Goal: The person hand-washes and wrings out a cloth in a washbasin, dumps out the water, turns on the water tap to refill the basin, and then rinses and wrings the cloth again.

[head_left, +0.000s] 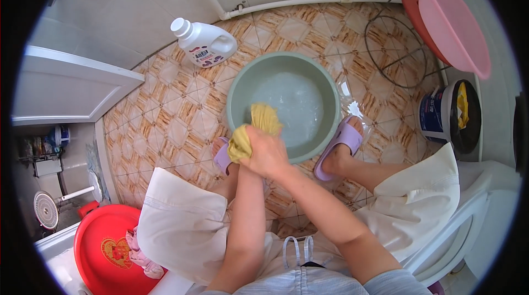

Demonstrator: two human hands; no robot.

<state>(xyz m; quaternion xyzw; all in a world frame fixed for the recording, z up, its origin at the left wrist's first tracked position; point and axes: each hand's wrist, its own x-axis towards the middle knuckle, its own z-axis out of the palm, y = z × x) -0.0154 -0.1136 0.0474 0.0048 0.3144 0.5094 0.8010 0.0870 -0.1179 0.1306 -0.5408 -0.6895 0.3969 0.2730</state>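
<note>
A wet-looking, bunched yellow cloth is squeezed between my two hands, above the near left rim of a grey-green basin. My right hand is closed around it, crossing over my left. Mostly covered by the right hand and the cloth, my left hand is pressed against the same bundle, its fingers largely hidden. One end of the cloth sticks up toward the basin, and another fold hangs out on the left. Cloudy water lies in the basin.
A white detergent bottle stands beyond the basin's left side. Purple slippers flank the basin. To the left are a red basin with pink cloth and a white door. Pink basin, wire rack and bucket are right.
</note>
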